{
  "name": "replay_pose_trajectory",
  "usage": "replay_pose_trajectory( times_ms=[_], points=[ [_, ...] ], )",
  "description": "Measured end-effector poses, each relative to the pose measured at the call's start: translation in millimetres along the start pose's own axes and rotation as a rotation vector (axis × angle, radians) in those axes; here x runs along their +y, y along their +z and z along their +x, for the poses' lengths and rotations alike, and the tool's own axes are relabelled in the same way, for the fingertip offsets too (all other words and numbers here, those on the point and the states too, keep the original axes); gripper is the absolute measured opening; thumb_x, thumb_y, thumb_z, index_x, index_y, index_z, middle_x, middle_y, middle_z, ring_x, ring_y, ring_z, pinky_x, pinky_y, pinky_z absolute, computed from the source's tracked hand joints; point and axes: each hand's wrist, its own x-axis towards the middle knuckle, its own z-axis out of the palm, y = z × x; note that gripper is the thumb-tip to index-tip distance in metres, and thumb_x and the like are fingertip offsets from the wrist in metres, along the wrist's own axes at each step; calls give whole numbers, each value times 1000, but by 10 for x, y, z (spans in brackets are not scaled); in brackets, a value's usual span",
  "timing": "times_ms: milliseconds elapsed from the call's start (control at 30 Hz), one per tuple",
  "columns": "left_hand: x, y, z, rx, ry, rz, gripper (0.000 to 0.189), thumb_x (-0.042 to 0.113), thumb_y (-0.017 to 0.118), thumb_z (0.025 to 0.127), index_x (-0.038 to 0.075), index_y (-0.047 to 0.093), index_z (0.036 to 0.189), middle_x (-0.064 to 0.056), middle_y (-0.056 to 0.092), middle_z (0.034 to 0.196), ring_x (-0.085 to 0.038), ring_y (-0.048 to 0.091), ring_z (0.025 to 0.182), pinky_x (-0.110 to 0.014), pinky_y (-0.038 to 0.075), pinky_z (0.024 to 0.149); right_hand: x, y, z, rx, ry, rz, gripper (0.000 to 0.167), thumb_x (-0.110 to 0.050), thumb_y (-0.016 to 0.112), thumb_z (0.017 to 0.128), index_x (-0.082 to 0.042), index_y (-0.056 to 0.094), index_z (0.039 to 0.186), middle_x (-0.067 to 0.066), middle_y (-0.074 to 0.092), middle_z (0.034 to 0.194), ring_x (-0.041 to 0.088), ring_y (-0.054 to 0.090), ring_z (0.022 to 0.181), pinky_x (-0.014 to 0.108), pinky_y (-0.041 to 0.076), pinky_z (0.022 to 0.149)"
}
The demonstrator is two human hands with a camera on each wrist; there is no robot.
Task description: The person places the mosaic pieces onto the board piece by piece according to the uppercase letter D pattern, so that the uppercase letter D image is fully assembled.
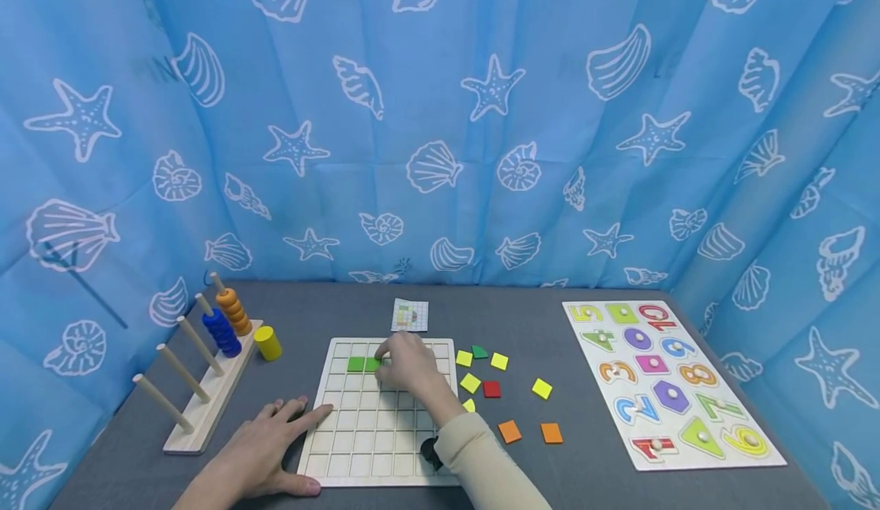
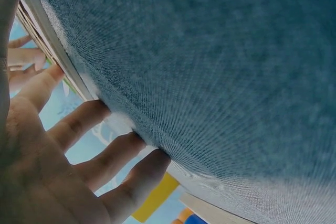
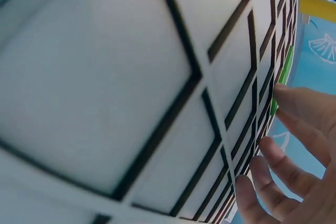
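Note:
A pale wooden grid board [image 1: 340, 466] lies flat on the table, with two green square tiles side by side near its top. My right hand [image 1: 412, 365] reaches over the board, its thumb and index finger pinching the edges of the right-hand green tile [image 1: 372, 364]. In the right wrist view, green [image 3: 287, 66] shows right at those fingertips. The left green tile [image 1: 355, 364] sits in its cell. Spread out on the table, my left hand [image 1: 264, 449] touches the board's left edge with index finger and thumb; the left wrist view shows its fingers [image 2: 79, 121] apart.
Right of the board lie several yellow tiles [image 1: 541, 388], a red tile [image 1: 491, 389], orange tiles [image 1: 551, 433] and a dark green piece [image 1: 479, 352]. A picture card [image 1: 409, 315] lies behind. A bead stand [image 1: 206, 411], yellow cylinder [image 1: 267, 343] and number puzzle [image 1: 677, 392] flank it.

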Motion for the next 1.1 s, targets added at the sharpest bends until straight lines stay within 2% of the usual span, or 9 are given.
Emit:
replay_pose_trajectory(
  times_ms=[200,300,433,567,833,1000,1100],
  points=[
    [14,-9,7,-5,-9,-2,110,80,78,61,32,46,154,-20,48,155,-63,42,136,-84,37,95,86,-81,-28,23,-56,38,25,-13,76,87,-10,79,112,10,72,114,19,64,91,28,51,65],
    [17,-14,4,-5,-6,-2,110,81,77,60,32,46,154,-21,47,155,-63,42,136,-84,37,95,147,-156,-49,38,-73,22,24,-14,77,89,-9,79,112,11,72,110,22,66,93,33,55,68],
    [11,-16,-4,2,-3,1,112,82,77,59,32,46,154,-21,47,155,-63,42,136,-84,38,94,234,-266,-94,24,-44,13,24,-16,77,90,-10,79,114,13,71,114,28,67,104,46,59,76],
    [1,-13,-8,8,1,1,113,82,76,58,32,46,154,-21,47,155,-65,41,136,-84,37,94,343,-362,-146,25,-15,29,23,-17,76,92,-9,79,113,15,70,115,32,66,107,54,57,79],
    [-11,-10,-12,12,9,-1,115,83,75,57,30,45,154,-22,48,155,-66,40,135,-85,37,94,595,-456,-256,69,25,-11,23,-17,78,90,-9,79,111,14,70,110,31,65,102,51,56,71],
    [-8,-8,-11,11,16,-6,114,83,75,58,30,45,154,-22,47,155,-67,40,135,-85,37,93,719,-493,-332,77,42,-28,26,-15,79,88,-8,79,112,14,68,102,26,62,89,43,50,63],
    [-2,-2,-8,8,17,-14,114,83,75,58,30,45,155,-22,47,155,-67,39,136,-85,36,94,781,-512,-372,79,69,-49,26,-14,79,87,-7,79,112,13,68,101,23,61,88,38,48,60]
  ],
)
